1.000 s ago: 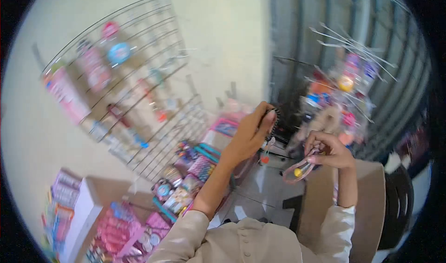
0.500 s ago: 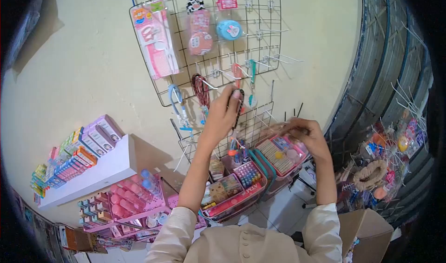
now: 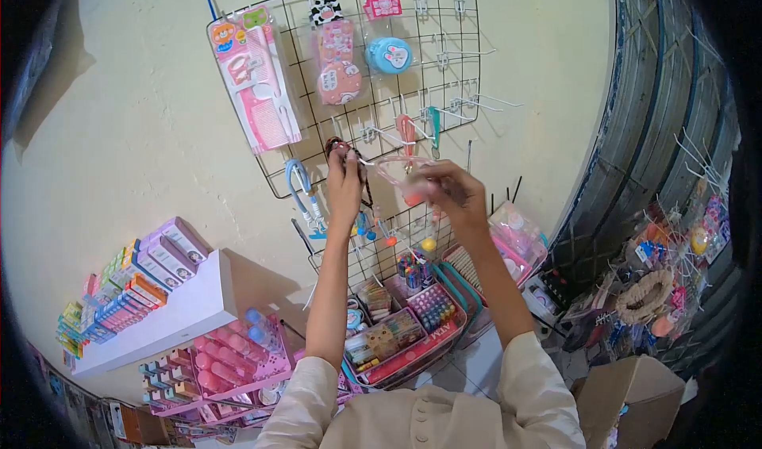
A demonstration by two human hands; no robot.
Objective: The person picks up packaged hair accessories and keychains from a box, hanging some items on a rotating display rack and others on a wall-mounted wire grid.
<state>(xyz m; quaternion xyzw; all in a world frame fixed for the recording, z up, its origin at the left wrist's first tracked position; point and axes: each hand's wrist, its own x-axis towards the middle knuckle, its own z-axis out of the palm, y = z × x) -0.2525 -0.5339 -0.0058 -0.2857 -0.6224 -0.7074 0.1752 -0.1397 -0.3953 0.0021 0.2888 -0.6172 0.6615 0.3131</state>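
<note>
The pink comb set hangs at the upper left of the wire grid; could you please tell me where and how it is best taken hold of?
I would pinch the pink comb set by its long side edges near the lower end, coming from the front. It hangs upright and flat before the wire grid, with its top at the hanging end; the blue strap sits just below.

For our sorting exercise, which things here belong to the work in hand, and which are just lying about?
In the work:
- left hand holding dark cord
- right hand holding pink loop
- wire rack

Just about:
- beige scrunchie
- cardboard box
- white shelf
</note>
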